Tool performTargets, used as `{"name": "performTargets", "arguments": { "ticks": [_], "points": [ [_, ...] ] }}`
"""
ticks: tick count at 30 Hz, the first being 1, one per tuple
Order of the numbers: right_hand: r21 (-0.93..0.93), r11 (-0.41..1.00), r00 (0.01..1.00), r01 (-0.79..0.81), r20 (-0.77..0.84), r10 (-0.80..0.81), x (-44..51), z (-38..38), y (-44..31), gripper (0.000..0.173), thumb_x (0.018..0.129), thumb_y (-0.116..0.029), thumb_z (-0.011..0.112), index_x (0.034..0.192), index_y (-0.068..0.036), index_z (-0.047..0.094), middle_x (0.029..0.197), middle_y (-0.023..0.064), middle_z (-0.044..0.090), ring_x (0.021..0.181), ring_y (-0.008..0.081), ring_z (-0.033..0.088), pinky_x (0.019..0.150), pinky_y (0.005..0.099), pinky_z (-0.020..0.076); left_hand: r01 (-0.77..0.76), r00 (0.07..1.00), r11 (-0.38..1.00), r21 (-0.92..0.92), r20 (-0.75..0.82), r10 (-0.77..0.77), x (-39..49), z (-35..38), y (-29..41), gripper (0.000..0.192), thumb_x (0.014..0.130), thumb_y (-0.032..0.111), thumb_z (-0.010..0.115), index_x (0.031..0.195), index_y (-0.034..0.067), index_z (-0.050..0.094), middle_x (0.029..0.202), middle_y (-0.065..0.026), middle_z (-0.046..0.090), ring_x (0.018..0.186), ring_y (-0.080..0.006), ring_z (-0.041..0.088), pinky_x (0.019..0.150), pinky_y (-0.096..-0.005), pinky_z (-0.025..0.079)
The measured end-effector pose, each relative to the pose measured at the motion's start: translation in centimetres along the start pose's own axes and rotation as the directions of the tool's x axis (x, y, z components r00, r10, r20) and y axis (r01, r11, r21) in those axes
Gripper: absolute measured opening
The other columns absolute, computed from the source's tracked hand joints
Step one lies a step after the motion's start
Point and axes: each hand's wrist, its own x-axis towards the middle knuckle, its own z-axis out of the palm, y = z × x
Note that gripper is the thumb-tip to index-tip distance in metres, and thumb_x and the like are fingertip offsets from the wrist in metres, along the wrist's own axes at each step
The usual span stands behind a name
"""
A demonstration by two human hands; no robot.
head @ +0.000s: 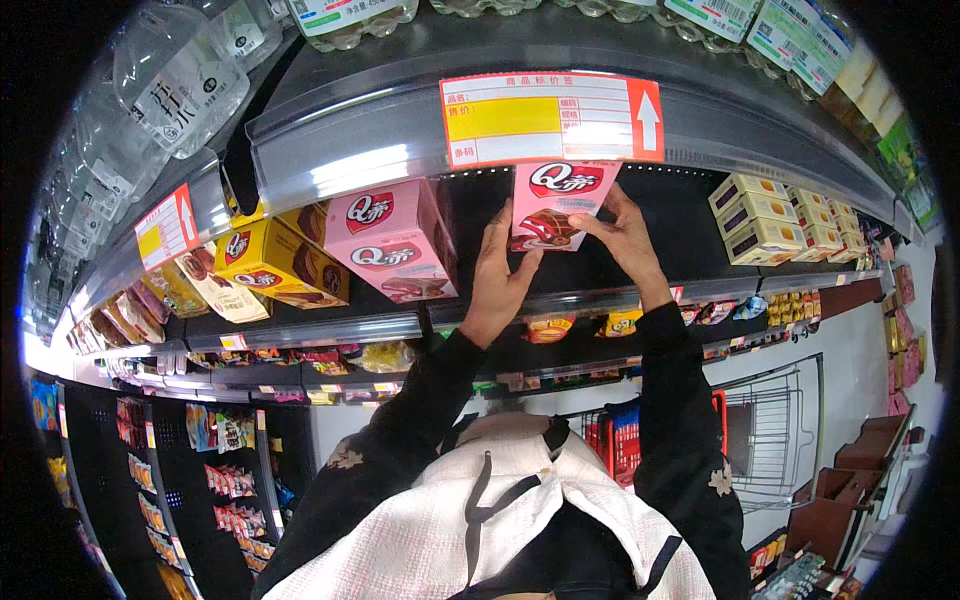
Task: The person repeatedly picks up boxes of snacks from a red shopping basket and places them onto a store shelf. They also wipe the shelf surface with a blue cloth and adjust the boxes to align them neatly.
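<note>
Between my two hands is a pink cake box (553, 196), upright at the middle of a black store shelf (480, 180), its top edge meeting the price tag (555, 118) of the shelf above in this view. My left hand (501, 274) lies along the box's left side, the thumb near its lower edge. On the right side is my right hand (624, 238), with its thumb on the printed front. To the left stand stacked pink boxes (390, 240) of the same brand, and beyond them yellow boxes (281, 262).
Small cream boxes (761, 229) stand in rows at the right of the shelf. Clear plastic bottles (180, 82) fill the upper shelf at left. Bagged snacks (549, 328) lie on the shelf below. A wire shopping cart (772, 435) is at the lower right.
</note>
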Motion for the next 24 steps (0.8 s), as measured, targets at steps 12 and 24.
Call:
{"name": "performTargets", "arguments": {
  "ticks": [12,24],
  "points": [
    [0.047,0.996,0.996,-0.075,0.054,0.072,1.6,-0.2,3.1,0.071,0.086,-0.021,0.083,0.146,-0.005,0.050,0.134,0.0114,0.064,0.130,0.0202,0.054,0.111,0.0409,0.0407,0.142,0.988,0.989,-0.032,0.057,-0.140,0.5,1.1,-2.2,0.080,0.092,0.001,0.067,0.160,0.002,0.025,0.156,-0.0216,0.038,0.140,-0.0296,0.047,0.113,-0.0361,0.044],
    [0.062,0.998,1.000,0.002,0.002,-0.002,0.4,0.0,3.1,0.070,0.088,-0.020,0.081,0.148,-0.007,0.048,0.135,0.0138,0.063,0.129,0.0221,0.056,0.101,0.0373,0.0505,0.151,0.987,0.988,-0.018,0.050,-0.150,-0.1,1.4,-2.6,0.079,0.094,0.005,0.069,0.159,-0.002,0.024,0.151,-0.0231,0.042,0.137,-0.0293,0.049,0.112,-0.0370,0.045]
  ]
}}
